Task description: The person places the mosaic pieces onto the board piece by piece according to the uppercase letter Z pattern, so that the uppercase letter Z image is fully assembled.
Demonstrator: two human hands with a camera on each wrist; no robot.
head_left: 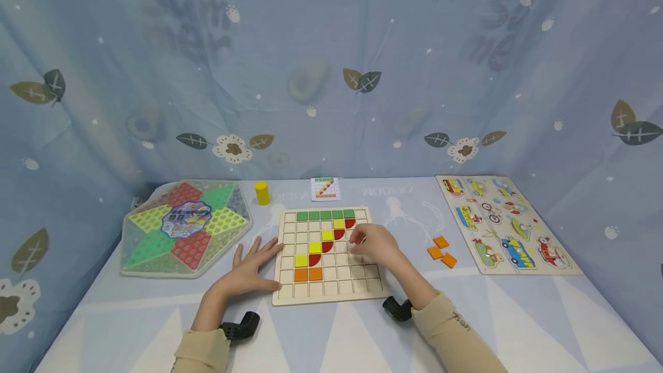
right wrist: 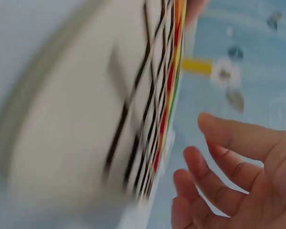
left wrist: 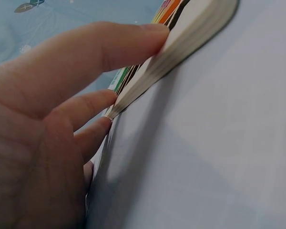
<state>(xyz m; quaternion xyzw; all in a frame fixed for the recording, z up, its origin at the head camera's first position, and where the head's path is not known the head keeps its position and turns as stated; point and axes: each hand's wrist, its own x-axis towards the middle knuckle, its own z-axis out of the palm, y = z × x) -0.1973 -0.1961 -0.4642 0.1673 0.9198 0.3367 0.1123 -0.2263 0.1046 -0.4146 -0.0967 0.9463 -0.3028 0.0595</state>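
Observation:
A wooden grid board (head_left: pixel 331 291) lies on the table. It holds a row of green tiles (head_left: pixel 326 215), a diagonal of yellow squares (head_left: pixel 315 248) and red rounded tiles (head_left: pixel 327 246), and two orange tiles (head_left: pixel 301 274). My left hand (head_left: pixel 246 274) is spread at the board's left side; in the left wrist view its fingertips touch the board's edge (left wrist: pixel 148 71). Over the board's right part hovers my right hand (head_left: pixel 377 243), fingers loosely bent. Nothing shows between its thumb (right wrist: pixel 229 133) and fingers in the right wrist view.
Three loose orange tiles (head_left: pixel 435 253) lie right of the board. Behind it are a small pattern card (head_left: pixel 325 196) and a yellow cylinder (head_left: pixel 262 193). A hexagonal star-patterned game board (head_left: pixel 191 249) sits at left, a vehicle picture puzzle (head_left: pixel 499 238) at right. A curtain (head_left: pixel 321 33) hangs behind.

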